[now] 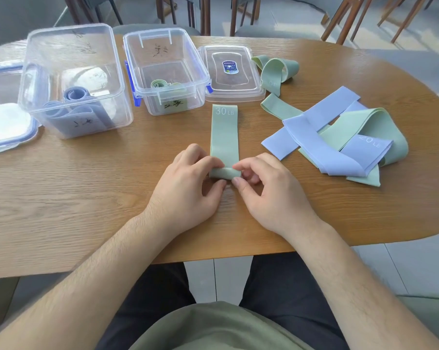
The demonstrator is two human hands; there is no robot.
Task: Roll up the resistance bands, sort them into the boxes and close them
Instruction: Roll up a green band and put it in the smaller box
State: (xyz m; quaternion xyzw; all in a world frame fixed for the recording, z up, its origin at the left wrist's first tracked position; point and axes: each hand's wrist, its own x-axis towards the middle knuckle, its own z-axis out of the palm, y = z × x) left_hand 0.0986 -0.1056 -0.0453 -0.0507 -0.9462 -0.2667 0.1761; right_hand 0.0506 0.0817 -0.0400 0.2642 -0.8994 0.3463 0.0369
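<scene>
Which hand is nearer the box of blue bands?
Left. The box sits up-left of the left hand; the right hand is farther right. Both pinch the green band.

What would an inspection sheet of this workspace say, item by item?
Surface: oval wooden table.
Job's things: green fabric band marked 30 LB, near end rolled; tangled pile of blue and green bands; tall clear plastic box holding blue bands; clear plastic box with blue latches holding a green roll; clear flat lid beside it.
Clutter: blue-rimmed lid at left edge.
Grippers: left hand and right hand pinch the rolled end.
Cables: nothing seen.
Surroundings: wooden-legged chairs.
</scene>
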